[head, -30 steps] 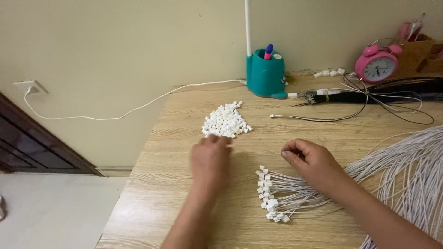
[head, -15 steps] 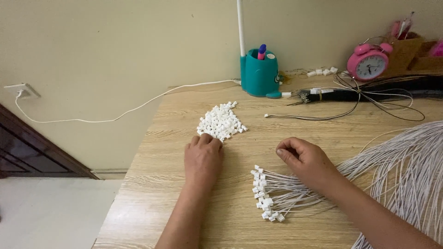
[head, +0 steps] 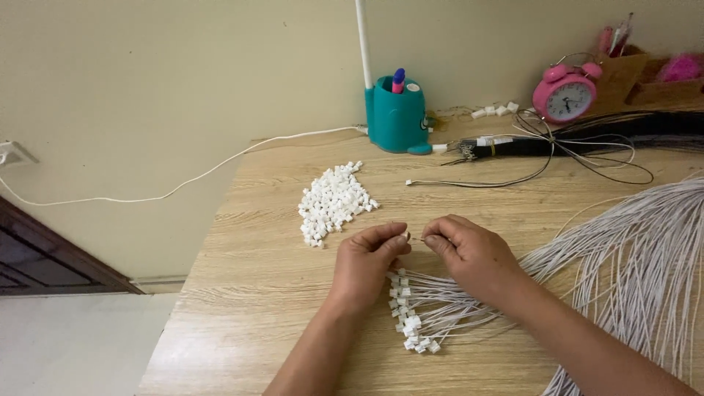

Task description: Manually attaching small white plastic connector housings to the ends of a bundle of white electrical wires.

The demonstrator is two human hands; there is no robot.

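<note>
My left hand (head: 367, 264) pinches a small white plastic connector between thumb and forefinger. Facing it, my right hand (head: 469, 253) pinches the tip of a thin white wire, and the two fingertips almost meet at the middle of the wooden table (head: 249, 293). Just below the hands lies a fan of white wires with connectors on their ends (head: 414, 315). A heap of loose white connectors (head: 331, 202) sits on the table beyond my left hand.
A big bundle of white wires (head: 638, 249) spreads over the right side. At the back stand a teal pen holder (head: 396, 114), a pink alarm clock (head: 566, 95) and a black wire bundle (head: 587, 136). The table's left edge drops to the floor.
My left hand has drawn back from the connector heap with one connector. My right hand has lifted a wire end, and the two hands have come together.
</note>
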